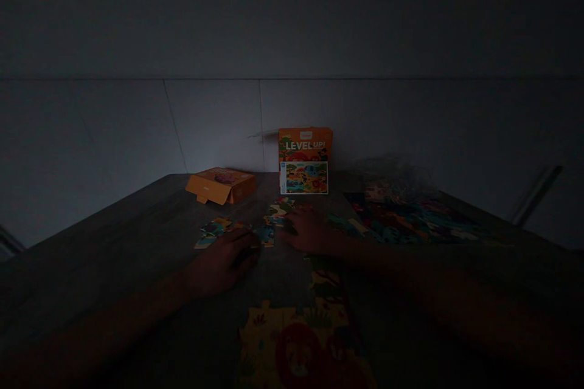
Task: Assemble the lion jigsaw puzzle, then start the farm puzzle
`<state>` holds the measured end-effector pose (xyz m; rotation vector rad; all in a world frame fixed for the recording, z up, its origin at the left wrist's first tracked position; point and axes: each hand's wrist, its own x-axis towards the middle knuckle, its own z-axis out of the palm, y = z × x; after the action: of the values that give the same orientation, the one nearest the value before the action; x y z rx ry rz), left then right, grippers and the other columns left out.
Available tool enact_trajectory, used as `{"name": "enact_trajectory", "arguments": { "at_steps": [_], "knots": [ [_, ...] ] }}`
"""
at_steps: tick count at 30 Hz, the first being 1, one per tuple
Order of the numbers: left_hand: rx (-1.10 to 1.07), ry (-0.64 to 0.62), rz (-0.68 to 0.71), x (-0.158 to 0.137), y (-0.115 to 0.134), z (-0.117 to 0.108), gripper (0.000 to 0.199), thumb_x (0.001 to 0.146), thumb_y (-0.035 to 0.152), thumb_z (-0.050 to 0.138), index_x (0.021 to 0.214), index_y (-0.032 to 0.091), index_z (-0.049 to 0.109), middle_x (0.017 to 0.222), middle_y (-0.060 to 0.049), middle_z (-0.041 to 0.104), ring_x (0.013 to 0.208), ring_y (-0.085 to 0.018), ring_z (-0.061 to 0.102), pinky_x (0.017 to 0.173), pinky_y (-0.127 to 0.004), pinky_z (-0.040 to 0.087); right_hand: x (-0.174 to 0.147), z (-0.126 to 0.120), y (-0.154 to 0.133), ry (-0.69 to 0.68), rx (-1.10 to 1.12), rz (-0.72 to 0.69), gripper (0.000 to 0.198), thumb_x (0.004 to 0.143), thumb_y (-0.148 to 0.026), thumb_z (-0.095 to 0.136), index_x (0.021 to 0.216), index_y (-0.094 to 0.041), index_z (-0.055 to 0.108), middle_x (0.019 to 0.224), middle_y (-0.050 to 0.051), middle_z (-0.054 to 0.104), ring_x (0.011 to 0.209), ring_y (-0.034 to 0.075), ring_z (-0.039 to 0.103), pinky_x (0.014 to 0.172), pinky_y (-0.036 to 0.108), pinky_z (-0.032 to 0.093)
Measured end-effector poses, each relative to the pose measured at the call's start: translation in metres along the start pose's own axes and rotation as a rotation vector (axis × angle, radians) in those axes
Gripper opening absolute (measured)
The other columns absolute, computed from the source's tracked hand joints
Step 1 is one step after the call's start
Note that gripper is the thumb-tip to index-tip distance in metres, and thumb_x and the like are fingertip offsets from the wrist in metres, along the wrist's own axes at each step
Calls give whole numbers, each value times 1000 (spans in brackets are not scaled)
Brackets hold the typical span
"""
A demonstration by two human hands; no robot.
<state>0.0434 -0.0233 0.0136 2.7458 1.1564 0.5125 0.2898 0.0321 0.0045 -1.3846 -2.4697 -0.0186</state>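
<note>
The picture is very dark. My left hand (225, 258) rests low over the table, thumb apart from the fingers, beside joined jigsaw pieces (214, 228). A blue puzzle piece (266, 235) lies just past its fingertips. My right hand (305, 231) reaches in from the right with its fingers spread, touching or just above more jigsaw pieces (279, 209); its palm hides some of them. No piece shows in the grip of either hand. Nearer to me lies a joined puzzle section (296, 340) with a red-maned lion on yellow.
An orange "LEVEL UP!" box (305, 144) stands by the wall with a picture card (304, 178) against it. Left of it lies an open orange box (221, 183). Colourful puzzle pieces (410, 219) and a crumpled clear bag (396, 185) lie at the right on the grey table (114, 243).
</note>
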Motion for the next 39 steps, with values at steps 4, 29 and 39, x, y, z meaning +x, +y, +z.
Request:
{"name": "enact_trajectory", "arguments": {
  "at_steps": [4, 29, 39],
  "knots": [
    [27, 12, -19, 0, 0, 0, 24, 98, 28, 42, 109, 19, 61, 109, -11, 61, 104, -24, 59, 94, -39, 49, 13, 8, 5, 14, 26, 39, 49, 87, -51, 62, 121, -16, 64, 121, 15, 66, 114, 31, 58, 98, 45, 42],
    [162, 78, -219, 1, -20, 7, 22, 96, 31, 43, 99, 19, 62, 102, -10, 63, 96, -24, 62, 88, -38, 49, -1, 6, 15, -37, -100, -204, 47, 99, -32, 42, 146, -29, 46, 148, 13, 46, 130, 34, 41, 106, 58, 28],
    [203, 78, -232, 4, -18, 9, 20, 95, 29, 43, 96, 19, 60, 102, -9, 61, 95, -24, 62, 86, -37, 49, 9, 6, 8, -71, -182, -208, 53, 96, -29, 42, 150, -29, 40, 139, 14, 51, 118, 35, 48, 99, 58, 35]
  ]
}}
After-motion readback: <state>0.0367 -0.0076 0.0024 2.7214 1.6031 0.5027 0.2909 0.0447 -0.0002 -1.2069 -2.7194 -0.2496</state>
